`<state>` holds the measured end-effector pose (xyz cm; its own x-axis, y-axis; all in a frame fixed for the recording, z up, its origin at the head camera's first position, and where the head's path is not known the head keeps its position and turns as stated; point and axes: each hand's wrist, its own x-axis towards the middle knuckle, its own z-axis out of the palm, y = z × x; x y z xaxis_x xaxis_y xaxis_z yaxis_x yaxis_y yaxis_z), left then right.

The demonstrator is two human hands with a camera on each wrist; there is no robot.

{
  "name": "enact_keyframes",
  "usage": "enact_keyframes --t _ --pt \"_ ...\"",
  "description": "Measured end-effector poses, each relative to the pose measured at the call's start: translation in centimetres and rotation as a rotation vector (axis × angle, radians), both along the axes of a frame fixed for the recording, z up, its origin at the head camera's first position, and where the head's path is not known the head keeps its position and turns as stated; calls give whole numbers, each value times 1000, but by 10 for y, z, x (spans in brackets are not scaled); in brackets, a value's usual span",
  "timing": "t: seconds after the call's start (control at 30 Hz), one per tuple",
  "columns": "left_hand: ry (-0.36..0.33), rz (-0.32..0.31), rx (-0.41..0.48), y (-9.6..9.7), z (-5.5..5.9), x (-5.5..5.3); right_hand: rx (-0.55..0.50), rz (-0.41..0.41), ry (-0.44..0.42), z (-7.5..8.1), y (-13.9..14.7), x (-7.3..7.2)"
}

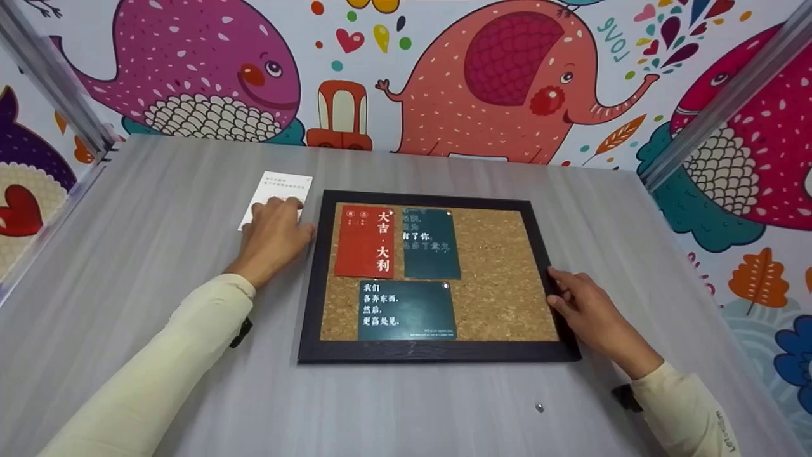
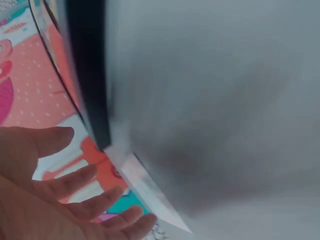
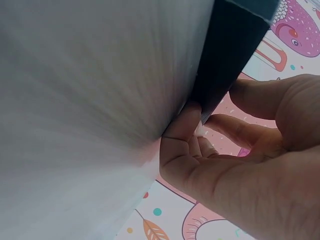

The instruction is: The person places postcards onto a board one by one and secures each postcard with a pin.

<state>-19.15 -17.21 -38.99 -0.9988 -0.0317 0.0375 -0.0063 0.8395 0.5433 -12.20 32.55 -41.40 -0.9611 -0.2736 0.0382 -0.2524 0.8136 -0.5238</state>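
Note:
A black-framed cork board lies on the grey table. On it are a red card with white characters, a dark green card beside that, and another green card below. My left hand is over a white card left of the board, fingers spread apart with the tips above the card's lower part. In the left wrist view, that hand shows nothing in its grasp. My right hand grips the board's right edge; its bent fingers and thumb meet the black frame in the right wrist view.
A small shiny pin lies on the table in front of the board, toward the right. Behind the table rises a wall panel with cartoon animals. Metal posts stand at the back corners.

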Motion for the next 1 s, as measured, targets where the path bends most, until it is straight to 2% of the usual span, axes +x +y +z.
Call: enact_keyframes --t 0.27,0.53,0.73,1.0 --pt "-28 63 -34 -21 -10 -14 -6 -7 -6 1 -1 -1" --pt "-42 95 -69 -35 -17 -20 -42 -21 -21 1 1 1" --pt "-60 130 -50 -37 -18 -24 -58 -28 -39 2 1 0" --pt "-86 202 -78 -36 -20 -29 -46 -28 -22 2 1 1"
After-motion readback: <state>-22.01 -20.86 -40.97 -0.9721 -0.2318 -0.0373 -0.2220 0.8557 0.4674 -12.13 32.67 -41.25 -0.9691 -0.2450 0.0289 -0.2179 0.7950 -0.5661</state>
